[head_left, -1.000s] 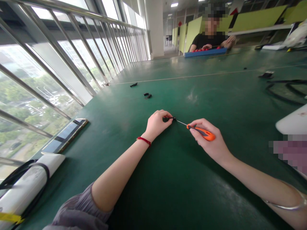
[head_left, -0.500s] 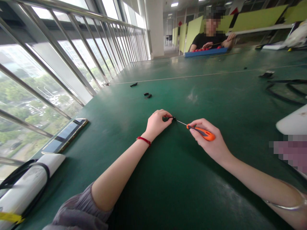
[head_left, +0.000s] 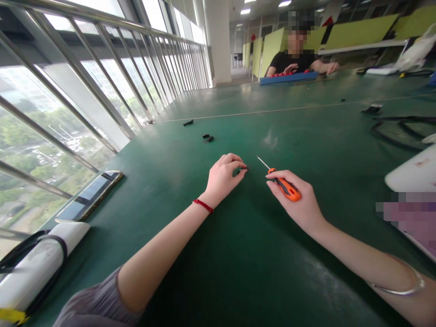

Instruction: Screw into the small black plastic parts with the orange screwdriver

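Observation:
My left hand point(head_left: 225, 173), with a red cord at the wrist, pinches a small dark part point(head_left: 246, 168) just above the green table point(head_left: 259, 254). An orange and black screwdriver point(head_left: 289, 189) is gripped in my right hand point(head_left: 301, 200). Its thin metal shaft points up and to the left, and the tip is apart from the small dark part. Farther off lie small black pieces point(head_left: 210, 139) and another black piece point(head_left: 188, 123). My left fingers partly hide what they pinch.
At the left edge lie a phone point(head_left: 90, 195) and a white object point(head_left: 44, 259) with black cable, beside the metal railing point(head_left: 112, 77). Across the table a person point(head_left: 296, 59) sits behind a blue tray point(head_left: 288, 79). Black cables point(head_left: 402, 120) and a white object point(head_left: 413, 170) are at right.
The screwdriver tip has come away from the small dark part and now points more upward. Across the table, the person's hand has lowered toward the tabletop. The view has shifted slightly.

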